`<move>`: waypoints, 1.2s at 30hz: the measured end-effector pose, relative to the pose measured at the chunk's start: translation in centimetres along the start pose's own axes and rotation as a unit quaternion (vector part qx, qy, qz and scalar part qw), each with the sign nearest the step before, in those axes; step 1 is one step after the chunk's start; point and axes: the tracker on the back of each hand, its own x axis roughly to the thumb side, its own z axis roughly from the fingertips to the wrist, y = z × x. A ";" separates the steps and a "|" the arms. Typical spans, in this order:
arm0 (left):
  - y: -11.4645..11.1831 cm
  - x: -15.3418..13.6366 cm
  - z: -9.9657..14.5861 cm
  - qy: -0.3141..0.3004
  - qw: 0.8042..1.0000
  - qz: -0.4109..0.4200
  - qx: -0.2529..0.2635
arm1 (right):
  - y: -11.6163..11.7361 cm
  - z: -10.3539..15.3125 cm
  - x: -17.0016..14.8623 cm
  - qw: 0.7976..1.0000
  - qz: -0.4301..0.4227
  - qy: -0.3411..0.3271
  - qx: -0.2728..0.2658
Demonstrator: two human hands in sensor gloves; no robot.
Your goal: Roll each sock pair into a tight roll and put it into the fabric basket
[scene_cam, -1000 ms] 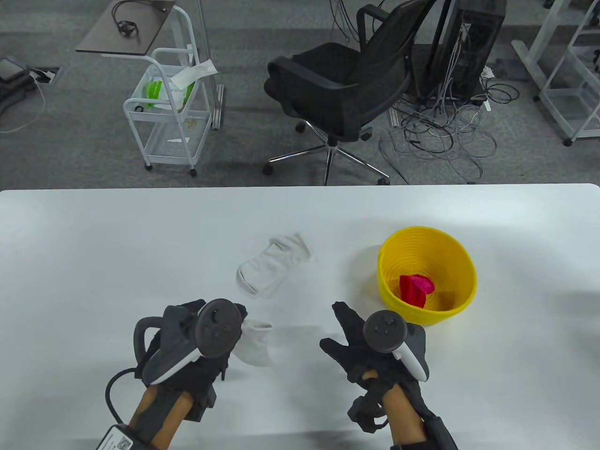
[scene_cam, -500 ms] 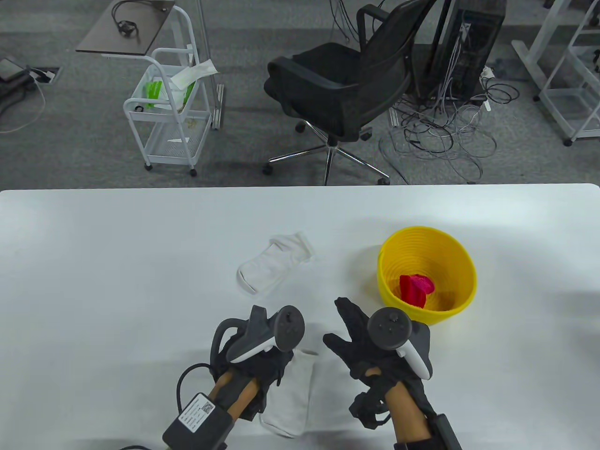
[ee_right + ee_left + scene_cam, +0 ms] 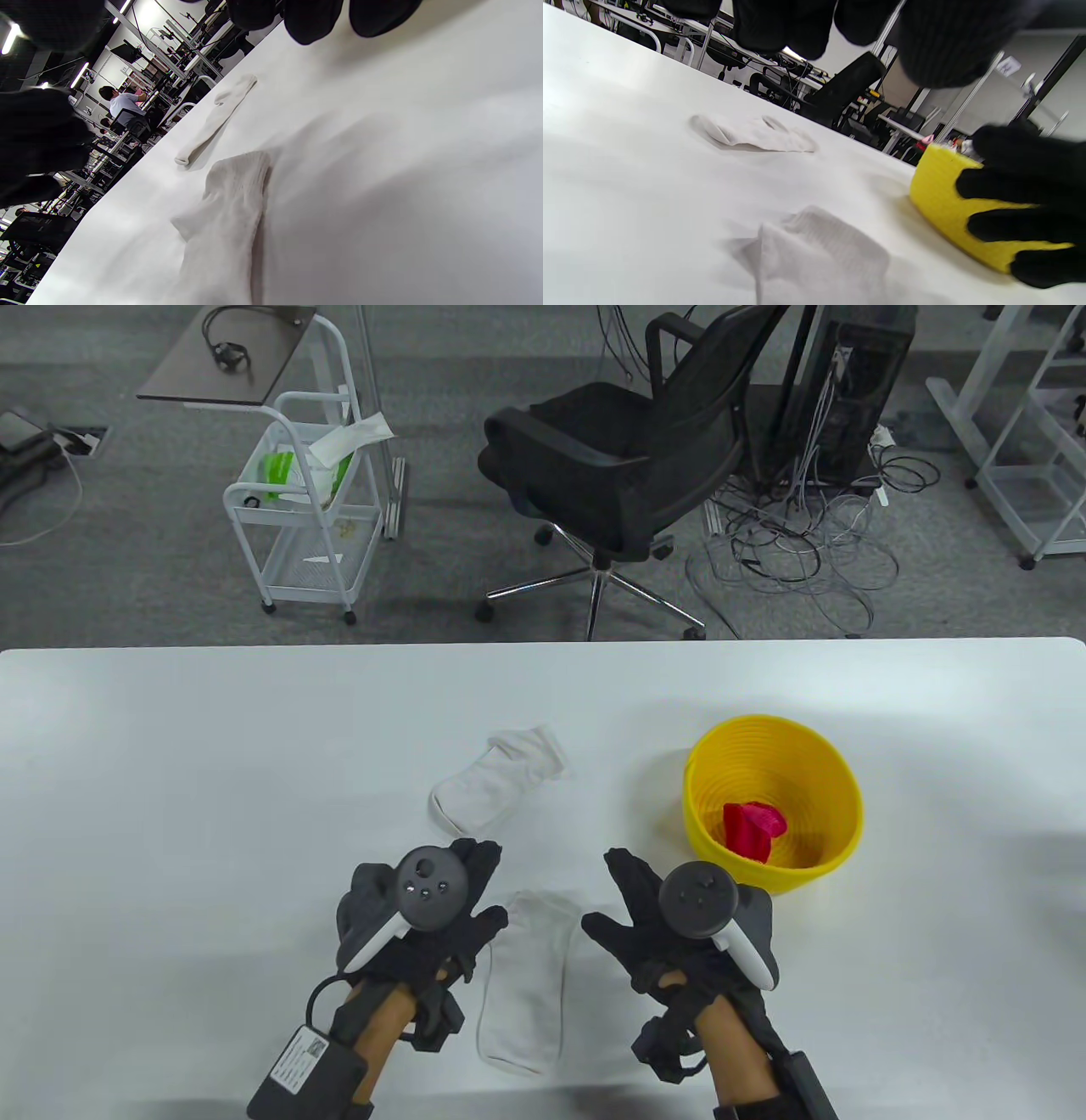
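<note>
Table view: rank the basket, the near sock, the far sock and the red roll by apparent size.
1. Basket
2. Near sock
3. Far sock, close to the near sock; it lies farther from the camera, so unsure
4. Red roll

near sock (image 3: 524, 984): white, ribbed
far sock (image 3: 496, 795): white
basket (image 3: 836, 780): yellow
roll (image 3: 751, 830): red-pink
gloves (image 3: 632, 933): black
table (image 3: 170, 780): white

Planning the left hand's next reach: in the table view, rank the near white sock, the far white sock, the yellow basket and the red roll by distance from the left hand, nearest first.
From the left hand:
1. Near white sock, flat on the table just beside it, toward the right hand.
2. Far white sock, farther up the table.
3. Red roll, inside the basket.
4. Yellow basket, off to the right; its near wall is about as close as the roll, too close to call.
</note>
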 end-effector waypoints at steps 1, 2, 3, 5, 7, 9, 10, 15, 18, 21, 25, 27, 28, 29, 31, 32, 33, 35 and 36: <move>0.4 -0.3 1.0 -0.004 1.000 0.020 0.006 | 0.0 0.0 0.0 1.000 0.002 0.000 -0.002; 0.7 -0.6 1.6 -0.009 0.999 0.034 0.010 | 0.0 0.0 0.0 1.000 0.003 0.000 -0.003; 0.8 -0.8 2.1 -0.010 0.999 0.041 0.010 | 0.0 -0.1 0.1 1.000 0.004 0.001 -0.005; 0.9 -1.4 3.2 -0.014 0.997 0.068 0.013 | 0.1 -0.2 0.3 1.000 0.003 -0.004 -0.013; 0.9 -1.7 3.5 -0.017 0.995 0.093 0.025 | 0.1 -0.2 0.6 1.000 0.007 -0.007 -0.025; 0.8 -1.9 3.3 -0.018 0.995 0.098 0.007 | 0.2 -0.2 0.7 0.999 0.012 -0.006 -0.030; 0.8 -2.0 3.1 -0.017 0.995 0.100 0.000 | 0.2 0.0 0.7 0.999 0.011 -0.008 -0.035; 0.7 -2.6 3.1 -0.012 0.995 0.101 -0.011 | -0.3 0.7 2.0 0.997 -0.007 -0.022 -0.071; 1.0 -2.9 3.3 -0.008 0.993 0.116 0.002 | -1.3 0.7 3.6 0.994 -0.019 -0.005 -0.107; 1.5 -3.2 3.4 -0.006 0.992 0.126 0.000 | -2.7 -1.2 5.5 0.991 0.005 0.037 -0.128; 1.8 -4.0 3.4 0.006 0.991 0.136 0.009 | -3.9 -4.7 6.9 0.986 0.025 0.085 -0.143; 1.9 -4.6 3.2 0.016 0.990 0.143 0.004 | -4.0 -7.5 7.4 0.984 0.023 0.116 -0.135; 1.9 -4.8 3.2 0.019 0.989 0.146 0.003 | -4.0 -8.0 7.4 0.983 0.024 0.122 -0.134; 2.0 -5.1 3.2 0.023 0.988 0.151 0.005 | -3.9 -9.4 7.4 0.982 0.028 0.137 -0.130; 2.0 -5.4 3.2 0.028 0.987 0.157 0.008 | -3.8 -11.3 7.2 0.978 0.032 0.162 -0.125; 2.1 -5.5 3.3 0.030 0.986 0.162 0.006 | -3.6 -12.5 6.9 0.978 0.022 0.169 -0.116; 2.2 -5.4 3.4 0.029 0.986 0.164 0.007 | -3.4 -13.6 6.7 0.977 0.014 0.180 -0.109; 2.4 -5.1 3.6 0.022 0.986 0.164 0.013 | -3.1 -15.4 6.3 0.975 0.020 0.197 -0.100; 2.5 -5.0 3.6 0.021 0.986 0.162 0.018 | -2.9 -16.2 6.0 0.973 0.018 0.207 -0.097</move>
